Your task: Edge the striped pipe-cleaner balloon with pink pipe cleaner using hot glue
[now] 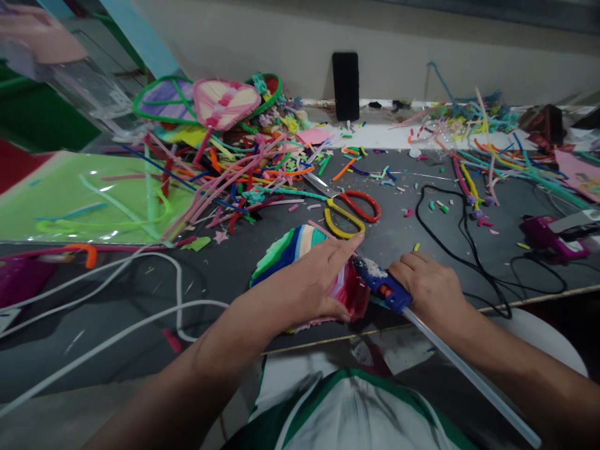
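My right hand (429, 287) is wrapped around a blue hot glue gun (396, 295), with a long clear glue stick (469, 370) sticking out of its back. The gun's nozzle end points left, at the red edge of a rounded craft piece (276, 257) striped in green, blue, cream and red. Across that piece lies my left hand (304, 281), thumb and fingers apart, holding it at the table's front edge; the hand hides much of it. Just beyond my left fingertips rest scissors (359, 206) with one red and one yellow handle.
Pipe cleaners (234, 169) are heaped at the back left below finished-looking fan shapes (225, 103). A black phone (345, 86) leans on the wall. Black cable (422, 219) loops at right; white cables (178, 287) cross the left. A green plastic-covered sheet (60, 187) lies left.
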{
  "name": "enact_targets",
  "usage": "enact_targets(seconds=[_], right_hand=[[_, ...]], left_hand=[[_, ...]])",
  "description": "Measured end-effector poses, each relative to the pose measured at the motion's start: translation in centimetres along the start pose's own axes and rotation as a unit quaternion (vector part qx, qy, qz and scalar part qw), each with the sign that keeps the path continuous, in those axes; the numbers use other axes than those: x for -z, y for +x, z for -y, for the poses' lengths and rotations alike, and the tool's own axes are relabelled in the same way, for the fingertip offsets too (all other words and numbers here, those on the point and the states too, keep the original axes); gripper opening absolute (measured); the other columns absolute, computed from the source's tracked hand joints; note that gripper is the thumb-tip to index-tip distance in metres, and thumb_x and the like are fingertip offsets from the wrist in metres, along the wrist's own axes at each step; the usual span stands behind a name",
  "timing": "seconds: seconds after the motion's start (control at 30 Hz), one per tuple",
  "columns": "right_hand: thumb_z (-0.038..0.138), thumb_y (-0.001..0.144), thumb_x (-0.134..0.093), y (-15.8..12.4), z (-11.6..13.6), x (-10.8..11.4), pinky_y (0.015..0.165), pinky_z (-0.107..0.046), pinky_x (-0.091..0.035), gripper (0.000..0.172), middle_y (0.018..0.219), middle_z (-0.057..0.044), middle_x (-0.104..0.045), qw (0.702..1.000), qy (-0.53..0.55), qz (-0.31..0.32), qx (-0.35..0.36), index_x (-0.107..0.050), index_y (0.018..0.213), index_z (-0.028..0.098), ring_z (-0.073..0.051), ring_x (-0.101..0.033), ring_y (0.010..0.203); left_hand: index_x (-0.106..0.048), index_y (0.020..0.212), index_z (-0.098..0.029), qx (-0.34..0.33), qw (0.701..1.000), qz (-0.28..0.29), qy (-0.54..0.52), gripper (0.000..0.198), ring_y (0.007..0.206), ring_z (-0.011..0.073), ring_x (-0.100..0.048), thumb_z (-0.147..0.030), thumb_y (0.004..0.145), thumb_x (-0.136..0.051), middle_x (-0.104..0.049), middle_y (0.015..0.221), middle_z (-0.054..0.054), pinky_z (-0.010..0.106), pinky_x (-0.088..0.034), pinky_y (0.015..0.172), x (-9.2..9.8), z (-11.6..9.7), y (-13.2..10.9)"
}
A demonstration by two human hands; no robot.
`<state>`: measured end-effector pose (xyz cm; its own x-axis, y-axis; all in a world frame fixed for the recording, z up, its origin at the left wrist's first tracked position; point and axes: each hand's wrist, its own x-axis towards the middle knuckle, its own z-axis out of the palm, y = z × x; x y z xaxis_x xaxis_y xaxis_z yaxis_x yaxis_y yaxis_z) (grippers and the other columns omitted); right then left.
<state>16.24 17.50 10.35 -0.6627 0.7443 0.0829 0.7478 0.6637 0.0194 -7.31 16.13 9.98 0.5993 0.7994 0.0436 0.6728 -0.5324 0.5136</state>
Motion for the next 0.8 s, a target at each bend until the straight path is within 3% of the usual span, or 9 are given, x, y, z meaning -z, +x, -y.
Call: enact_targets(seconds=[0.6, 0.8], right_hand=[[0.025, 0.079, -0.054, -1.8, -0.2, 1.1, 0.059, -0.03, -0.026, 0.007, 0.075, -0.004, -0.057, 0.999, 0.01, 0.042, -0.023, -0.056, 0.075, 0.02, -0.019, -0.052, 0.074], [0.024, 0.074, -0.056, -2.8, -0.9, 1.6, 0.061, -0.029, -0.03, 0.005, 0.074, -0.004, -0.057, 0.996, 0.071, 0.045, -0.036, -0.057, 0.073, 0.019, -0.019, -0.053, 0.074]], left_hand=[[-0.004, 0.147, -0.02, 0.021, 1.0, 0.007, 0.013, 0.115, 0.137, 0.0273, -0.025, -0.05, 0.063, -0.075, -0.024, 0.151, 0.015, 0.039, -0.023, 0.111, 0.0, -0.2, -0.1], [-0.005, 0.147, -0.022, 0.02, 1.0, 0.006, 0.004, 0.114, 0.136, 0.0268, -0.026, -0.047, 0.062, -0.076, -0.024, 0.151, 0.013, 0.039, -0.024, 0.111, 0.1, -0.3, -0.1]])
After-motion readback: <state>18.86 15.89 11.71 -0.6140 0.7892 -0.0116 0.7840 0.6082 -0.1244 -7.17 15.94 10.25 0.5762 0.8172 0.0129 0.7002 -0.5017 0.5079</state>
